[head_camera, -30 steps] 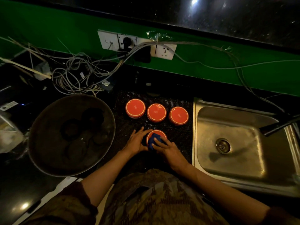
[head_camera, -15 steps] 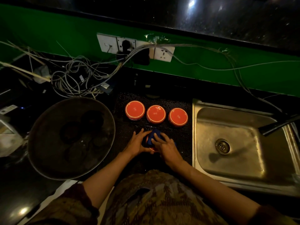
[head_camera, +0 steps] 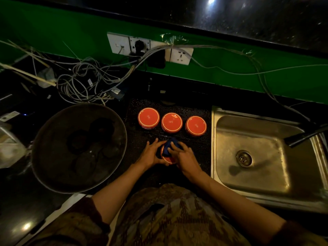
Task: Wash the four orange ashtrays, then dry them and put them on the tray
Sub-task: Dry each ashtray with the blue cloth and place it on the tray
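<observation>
Three orange ashtrays stand upside down in a row on a black mat [head_camera: 202, 153]: one at the left [head_camera: 148, 118], one in the middle [head_camera: 171, 122], one at the right [head_camera: 196, 125]. In front of them a fourth orange ashtray [head_camera: 167, 159] is held by my left hand [head_camera: 152, 153] at its left side. My right hand [head_camera: 182, 154] presses a blue cloth [head_camera: 168, 147] onto its top. Most of that ashtray is hidden by the hands and cloth. A large round metal tray [head_camera: 113, 121] lies left of the mat.
A steel sink [head_camera: 262, 178] with a drain [head_camera: 244, 158] sits to the right; a dark tap spout [head_camera: 301, 137] reaches over it. Tangled cables [head_camera: 83, 86] and wall sockets [head_camera: 150, 47] lie behind on the green wall. A pale plastic bag [head_camera: 10, 150] is at far left.
The blue cloth has slid from the near part of the ashtray's top toward the far part, uncovering the near orange rim. Both hands stay on the ashtray.
</observation>
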